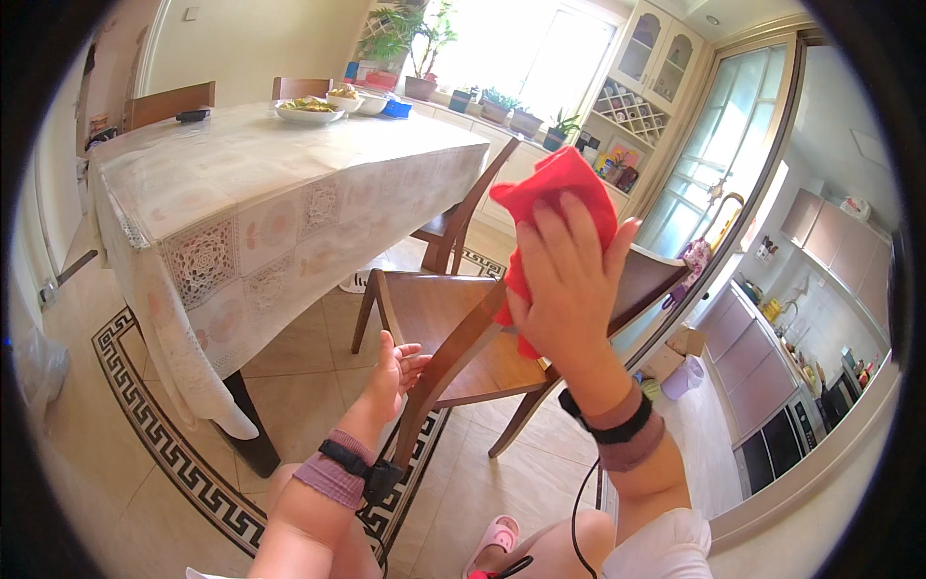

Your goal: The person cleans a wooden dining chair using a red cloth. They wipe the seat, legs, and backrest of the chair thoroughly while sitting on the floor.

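Observation:
My right hand (568, 282) holds a folded red cloth (564, 181), fingers spread over it, at the upper end of a wooden chair's back post. The hand and cloth hide part of the chair back behind them. My left hand (394, 373) holds nothing; its fingers are apart and its thumb points up. It is right beside the lower part of the chair's curved back post (448, 351), and whether the fingers touch the wood I cannot tell. The chair's brown wooden seat (427, 300) lies beyond the post, and its dark top rail (647, 286) extends to the right.
A dining table with a patterned tablecloth (289, 174) stands at left, bearing a plate of food (309, 110) and bowls. Another wooden chair (463, 210) is tucked at its far end. A sliding-door frame (752, 195) borders the kitchen at right. A cable (575, 521) hangs from my right wrist.

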Tool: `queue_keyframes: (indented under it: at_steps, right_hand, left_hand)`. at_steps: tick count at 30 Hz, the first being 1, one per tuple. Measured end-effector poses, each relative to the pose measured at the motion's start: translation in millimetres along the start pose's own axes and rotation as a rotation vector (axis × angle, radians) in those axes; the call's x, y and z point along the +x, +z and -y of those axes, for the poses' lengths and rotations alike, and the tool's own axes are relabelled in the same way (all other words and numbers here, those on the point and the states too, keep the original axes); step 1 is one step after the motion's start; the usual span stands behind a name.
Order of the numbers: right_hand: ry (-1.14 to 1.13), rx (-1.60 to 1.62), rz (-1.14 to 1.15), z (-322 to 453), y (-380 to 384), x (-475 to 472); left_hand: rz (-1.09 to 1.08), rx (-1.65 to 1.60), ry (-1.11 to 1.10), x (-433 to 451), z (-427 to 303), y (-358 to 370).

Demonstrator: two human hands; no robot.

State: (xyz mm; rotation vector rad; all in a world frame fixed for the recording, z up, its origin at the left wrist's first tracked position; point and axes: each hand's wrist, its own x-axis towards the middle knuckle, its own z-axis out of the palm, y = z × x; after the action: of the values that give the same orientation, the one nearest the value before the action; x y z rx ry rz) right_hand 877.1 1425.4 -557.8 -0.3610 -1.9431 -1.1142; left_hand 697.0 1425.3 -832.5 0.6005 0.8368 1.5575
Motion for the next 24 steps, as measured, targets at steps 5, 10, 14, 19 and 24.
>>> queue_keyframes:
  at_steps: [5, 10, 14, 19, 24]
  right_hand:
    - [-0.133, 0.098, 0.191, 47, 36, -86]
    - [-0.290, 0.254, 0.382, 84, 49, -140]
    - [-0.201, 0.152, 0.328, 54, 39, -107]
    - [0.013, 0.010, -0.018, 24, 6, -21]
    - [-0.096, 0.140, 0.242, 65, 50, -99]
  left_hand:
    - [-0.016, -0.020, 0.014, -6, -2, 17]
    - [0.012, -0.024, 0.006, -5, 3, 13]
    - [0.016, -0.019, -0.020, -8, 3, 7]
    - [-0.011, -0.024, -0.024, -8, 0, -5]
    - [-0.141, -0.113, -0.056, -8, -1, 5]
